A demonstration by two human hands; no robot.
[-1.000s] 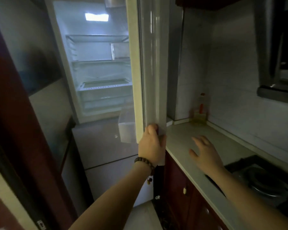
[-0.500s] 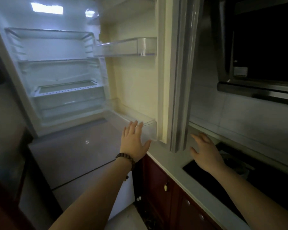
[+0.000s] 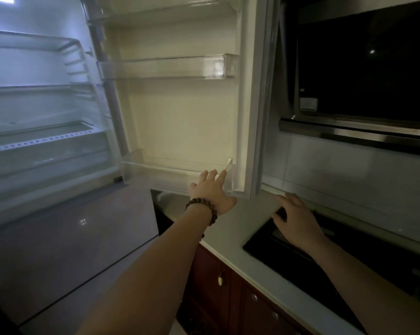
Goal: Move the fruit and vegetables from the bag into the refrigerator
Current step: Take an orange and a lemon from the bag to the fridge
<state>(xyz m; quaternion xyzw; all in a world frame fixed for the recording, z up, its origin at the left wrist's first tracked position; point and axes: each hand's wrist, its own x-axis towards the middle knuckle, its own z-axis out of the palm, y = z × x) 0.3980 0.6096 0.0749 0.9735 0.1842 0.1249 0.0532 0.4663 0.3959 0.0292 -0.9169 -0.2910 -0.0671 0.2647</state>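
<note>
The refrigerator (image 3: 47,131) stands open at the left, lit inside, with bare glass shelves and a clear drawer. Its door (image 3: 180,112) is swung wide to the right and carries clear door bins. My left hand (image 3: 211,192), with a bead bracelet on the wrist, lies flat with fingers spread against the lowest door bin (image 3: 155,175). My right hand (image 3: 296,218) rests open on the white counter (image 3: 230,228) at the edge of the black cooktop. No bag, fruit or vegetables are in view.
A black cooktop (image 3: 325,257) is set into the counter at the right, under a dark range hood (image 3: 361,76). Dark red cabinets (image 3: 228,298) sit below the counter. The closed lower refrigerator doors (image 3: 66,243) fill the lower left.
The refrigerator door has swung from nearly edge-on to wide open. My left hand let go of the door's edge and now presses flat on the lowest bin. The view turned right.
</note>
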